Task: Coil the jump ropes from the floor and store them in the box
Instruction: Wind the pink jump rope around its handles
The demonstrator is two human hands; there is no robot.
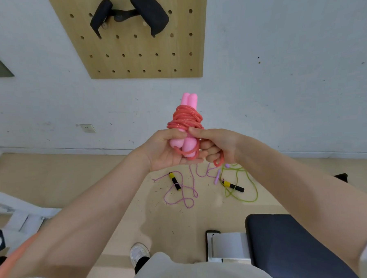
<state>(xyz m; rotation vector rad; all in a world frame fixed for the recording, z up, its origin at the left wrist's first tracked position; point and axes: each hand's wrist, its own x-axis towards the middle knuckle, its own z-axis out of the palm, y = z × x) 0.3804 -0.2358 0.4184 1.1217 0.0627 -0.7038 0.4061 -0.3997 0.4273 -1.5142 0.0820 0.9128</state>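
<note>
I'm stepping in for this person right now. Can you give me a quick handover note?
Left hand grips the pink foam handles of the red plastic jump rope, nearly all coiled round them.
Right hand pinches the coil, with the loose tail in its grip.
Purple cord rope and green cord rope lie uncoiled on the floor.
Left: tuck tail, coil both, box all three. No box in view.

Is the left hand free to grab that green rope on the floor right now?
Probably not: the left hand grips the pink rope bundle, and the green rope lies well below on the floor.

Coiled rope [185, 122] btwn both hands, above 2 ropes [181, 192] [240, 184] on floor [116, 174]; bench [290, 246] right.
</note>
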